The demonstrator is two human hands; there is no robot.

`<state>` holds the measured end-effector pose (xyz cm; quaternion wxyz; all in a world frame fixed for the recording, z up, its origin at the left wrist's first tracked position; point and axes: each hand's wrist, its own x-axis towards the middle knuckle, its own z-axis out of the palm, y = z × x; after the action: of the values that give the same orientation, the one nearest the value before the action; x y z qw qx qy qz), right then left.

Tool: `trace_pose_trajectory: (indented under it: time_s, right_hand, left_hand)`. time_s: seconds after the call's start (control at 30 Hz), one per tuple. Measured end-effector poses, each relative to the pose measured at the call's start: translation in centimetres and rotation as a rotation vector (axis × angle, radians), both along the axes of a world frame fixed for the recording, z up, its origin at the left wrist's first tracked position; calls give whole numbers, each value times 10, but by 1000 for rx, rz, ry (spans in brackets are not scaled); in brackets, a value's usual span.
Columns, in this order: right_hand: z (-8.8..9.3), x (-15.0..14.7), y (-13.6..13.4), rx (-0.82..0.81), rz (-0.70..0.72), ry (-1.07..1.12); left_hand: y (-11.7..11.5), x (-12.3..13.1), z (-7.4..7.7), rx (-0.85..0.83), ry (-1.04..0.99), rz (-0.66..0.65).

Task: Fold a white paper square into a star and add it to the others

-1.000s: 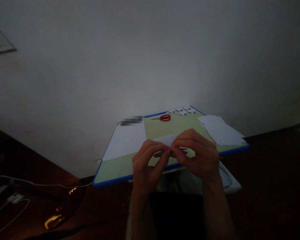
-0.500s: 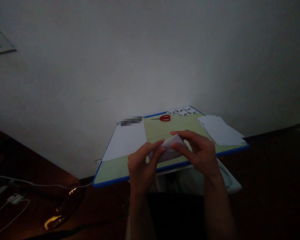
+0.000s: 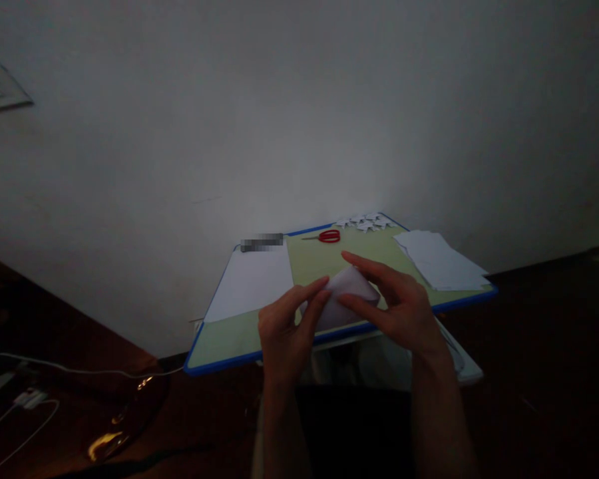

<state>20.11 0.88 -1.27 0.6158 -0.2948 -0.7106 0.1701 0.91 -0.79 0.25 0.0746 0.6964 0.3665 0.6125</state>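
Observation:
Both my hands hold a small white piece of paper (image 3: 347, 293) over the near edge of a green mat with a blue border (image 3: 239, 336). My left hand (image 3: 287, 329) pinches its left side between thumb and fingertips. My right hand (image 3: 397, 303) grips the right side, its index finger stretched along the paper's top edge. The paper is partly folded and rises to a point between my fingers.
On the mat lie a white sheet (image 3: 252, 279) at the left, a stack of white sheets (image 3: 439, 259) at the right, red scissors (image 3: 328, 235) and several small folded paper shapes (image 3: 364, 221) at the back. White cables (image 3: 24, 399) lie on the dark table at the left.
My fingers were pinched tightly together around a flat strip; now they have spread apart and the paper has opened into a raised, pointed fold. Both hands stayed over the mat's near edge.

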Motion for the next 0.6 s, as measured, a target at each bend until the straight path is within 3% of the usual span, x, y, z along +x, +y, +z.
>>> trace_pose_trajectory:
  time_s: [0.23, 0.47, 0.6]
  right_hand:
    - [5, -2, -1, -27, -14, 5]
    - [12, -6, -7, -36, -23, -38]
    - [16, -8, -7, -8, 43, -32]
  left_hand:
    - [0, -1, 0, -85, 13, 16]
    - [5, 1, -7, -57, -52, -91]
    - [6, 2, -7, -55, -87, -116]
